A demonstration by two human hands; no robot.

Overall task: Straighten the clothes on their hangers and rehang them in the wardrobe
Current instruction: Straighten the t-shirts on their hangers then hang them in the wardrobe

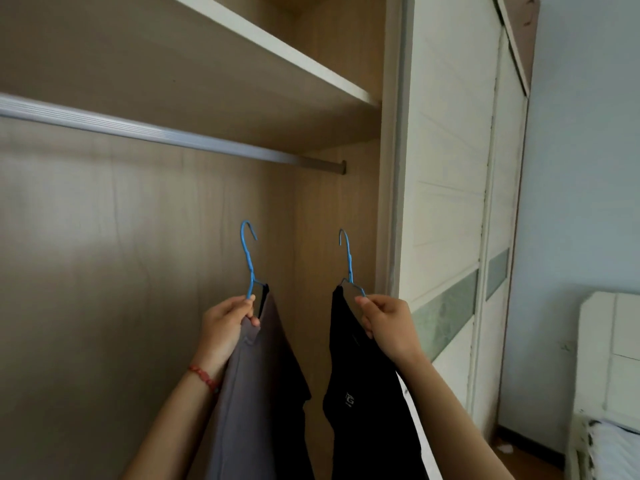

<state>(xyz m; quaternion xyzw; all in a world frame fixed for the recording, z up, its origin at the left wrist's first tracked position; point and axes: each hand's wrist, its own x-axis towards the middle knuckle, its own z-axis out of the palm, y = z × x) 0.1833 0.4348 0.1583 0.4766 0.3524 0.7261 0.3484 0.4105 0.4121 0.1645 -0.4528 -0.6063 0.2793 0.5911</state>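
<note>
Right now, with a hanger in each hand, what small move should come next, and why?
Probably raise the left hand so its blue hanger hooks over the rail. Both hooks point up, still below the rail, and the grey garment hangs freely.

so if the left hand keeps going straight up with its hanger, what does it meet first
Probably the silver metal wardrobe rail, with the blue wire hanger hook leading the left hand; nothing shows between, though depth is unclear.

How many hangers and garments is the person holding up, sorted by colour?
Blue hangers: 2, one in the left hand at, one in the right hand at
Grey garment: 1
Black garments: 2, one behind the grey one, one on the right hanger
Total: 5
</note>
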